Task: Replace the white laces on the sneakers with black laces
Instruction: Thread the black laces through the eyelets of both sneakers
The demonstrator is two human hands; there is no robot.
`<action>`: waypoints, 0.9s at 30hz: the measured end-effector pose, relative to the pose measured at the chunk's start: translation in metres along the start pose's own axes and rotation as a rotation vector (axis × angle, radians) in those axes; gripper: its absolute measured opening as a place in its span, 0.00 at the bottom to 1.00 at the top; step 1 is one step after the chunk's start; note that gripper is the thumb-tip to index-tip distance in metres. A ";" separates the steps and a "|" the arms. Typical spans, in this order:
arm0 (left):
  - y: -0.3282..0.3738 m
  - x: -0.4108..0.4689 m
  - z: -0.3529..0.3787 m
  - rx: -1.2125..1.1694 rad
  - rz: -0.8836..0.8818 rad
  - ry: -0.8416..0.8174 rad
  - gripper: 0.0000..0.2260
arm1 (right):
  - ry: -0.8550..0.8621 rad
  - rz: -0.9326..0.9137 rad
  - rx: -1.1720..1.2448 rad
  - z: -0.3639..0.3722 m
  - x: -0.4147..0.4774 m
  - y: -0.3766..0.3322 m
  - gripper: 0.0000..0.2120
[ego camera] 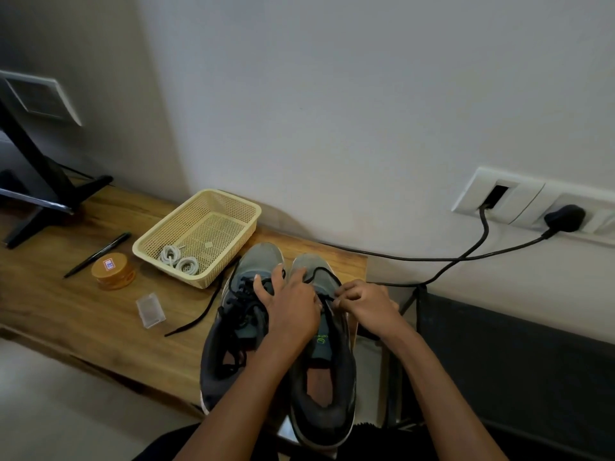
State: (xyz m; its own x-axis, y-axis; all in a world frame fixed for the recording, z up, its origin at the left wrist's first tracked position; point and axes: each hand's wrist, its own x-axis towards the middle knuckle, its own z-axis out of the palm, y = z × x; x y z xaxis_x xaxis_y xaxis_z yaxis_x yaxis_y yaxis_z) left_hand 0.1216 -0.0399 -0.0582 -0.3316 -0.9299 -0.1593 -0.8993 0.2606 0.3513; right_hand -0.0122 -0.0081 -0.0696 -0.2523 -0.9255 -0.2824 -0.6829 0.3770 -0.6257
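Head view: left sneaker and right sneaker are sitting side by side at the table edge, toes to the wall. Left hand is lying across both, fingers spread, grip wide, holding nothing. Right hand is pinching the black lace at the right sneaker's eyelets, grip narrow on it. The left sneaker's lace end is trailing over the table beside the basket. Two coiled white laces are lying in the basket's near corner. Jar, pen and clear packet are sitting left of it.
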 end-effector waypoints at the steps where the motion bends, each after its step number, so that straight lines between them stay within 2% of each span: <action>1: 0.001 0.000 0.000 0.004 0.000 -0.004 0.09 | -0.001 0.002 -0.016 0.000 -0.001 0.000 0.13; 4: 0.003 -0.002 0.002 0.002 -0.001 -0.014 0.09 | 0.020 0.008 -0.019 0.001 -0.001 0.001 0.12; 7: 0.004 -0.003 0.004 -0.002 -0.003 -0.014 0.09 | 0.027 0.018 0.085 0.008 0.003 0.001 0.13; 11: 0.007 -0.005 0.004 0.005 0.001 0.000 0.09 | 0.048 0.037 0.142 0.010 0.003 -0.001 0.22; 14: 0.009 -0.006 0.007 0.028 0.025 0.021 0.10 | 0.062 0.070 0.118 0.009 0.000 -0.002 0.16; 17: 0.009 -0.006 0.006 0.027 0.011 0.050 0.10 | 0.050 0.014 0.111 0.010 0.003 -0.001 0.12; 20: 0.008 -0.006 0.004 0.055 0.003 0.057 0.09 | 0.077 -0.002 -0.094 0.005 0.002 -0.001 0.03; 24: 0.004 -0.006 0.001 0.111 -0.017 0.037 0.09 | 0.105 0.019 -0.063 -0.002 -0.002 -0.003 0.05; 27: 0.005 -0.007 -0.002 0.104 -0.035 0.032 0.12 | 0.116 0.121 0.030 -0.009 -0.002 -0.002 0.13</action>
State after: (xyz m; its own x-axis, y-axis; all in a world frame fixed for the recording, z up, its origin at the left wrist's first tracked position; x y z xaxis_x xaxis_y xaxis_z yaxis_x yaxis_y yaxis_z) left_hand 0.1199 -0.0331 -0.0536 -0.2920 -0.9462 -0.1391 -0.9352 0.2521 0.2486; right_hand -0.0171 -0.0077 -0.0613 -0.4100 -0.8706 -0.2720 -0.6226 0.4850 -0.6140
